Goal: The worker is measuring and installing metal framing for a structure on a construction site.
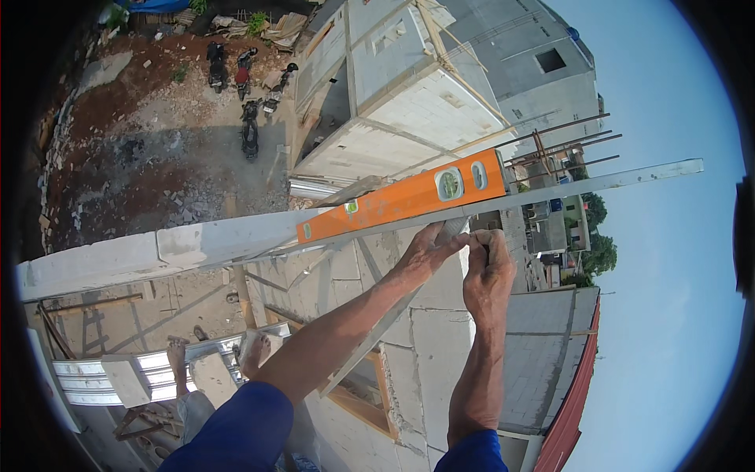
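An orange spirit level (401, 197) with several vials stands on edge along a long grey metal bar (613, 182). The bar runs from the top of a light grey block wall (204, 242) out to the right, past the wall's corner. Just under the bar, my left hand (429, 256) is closed with its fingertips beside a small grey piece at the wall corner. Close to its right, my right hand (489, 263) has its fingers curled in a pinch. What lies between the fingertips of either hand is too small to make out. Neither hand touches the spirit level.
My bare feet (178, 354) are on a ribbed metal plank (94, 381) at the lower left, beside loose blocks (212, 377). Beyond the wall lies a drop to a dirt yard with several motorcycles (249, 130). Thin rods (574, 140) stick out at right. A wooden window frame (385, 393) is below.
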`<state>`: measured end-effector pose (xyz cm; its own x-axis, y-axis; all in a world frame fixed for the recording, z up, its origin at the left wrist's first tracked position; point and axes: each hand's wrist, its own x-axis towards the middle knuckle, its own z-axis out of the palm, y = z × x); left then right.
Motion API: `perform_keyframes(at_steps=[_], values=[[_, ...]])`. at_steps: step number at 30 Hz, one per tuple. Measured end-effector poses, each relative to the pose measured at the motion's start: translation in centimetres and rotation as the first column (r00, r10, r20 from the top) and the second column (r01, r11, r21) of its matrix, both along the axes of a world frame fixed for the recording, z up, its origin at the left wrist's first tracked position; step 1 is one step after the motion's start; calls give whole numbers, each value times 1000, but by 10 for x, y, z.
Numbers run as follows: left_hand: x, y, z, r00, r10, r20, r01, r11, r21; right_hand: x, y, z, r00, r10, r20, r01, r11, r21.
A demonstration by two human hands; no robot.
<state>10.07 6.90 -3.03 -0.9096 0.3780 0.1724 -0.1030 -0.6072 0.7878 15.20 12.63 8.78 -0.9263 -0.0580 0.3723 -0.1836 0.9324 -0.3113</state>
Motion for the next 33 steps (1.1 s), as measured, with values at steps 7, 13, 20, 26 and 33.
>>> perform_keyframes(at_steps=[7, 13, 20, 26, 33], values=[[-2, -5, -4, 999, -27, -32, 27, 999, -18, 2, 3, -5, 996, 55, -76, -43, 989, 144], [3, 2, -6, 997, -64, 42, 48, 951, 305, 2, 2, -11, 992, 74, -105, -48, 971, 233], [1, 9, -6, 986, -115, 118, 75, 952, 296, -2, -3, -13, 997, 45, -65, -31, 980, 197], [3, 9, -2, 953, -173, 250, 38, 883, 467, -2, 5, -15, 992, 81, -98, -59, 975, 215], [4, 14, 4, 932, -191, 309, -4, 845, 534, -5, 7, -14, 992, 52, -114, -29, 981, 191]])
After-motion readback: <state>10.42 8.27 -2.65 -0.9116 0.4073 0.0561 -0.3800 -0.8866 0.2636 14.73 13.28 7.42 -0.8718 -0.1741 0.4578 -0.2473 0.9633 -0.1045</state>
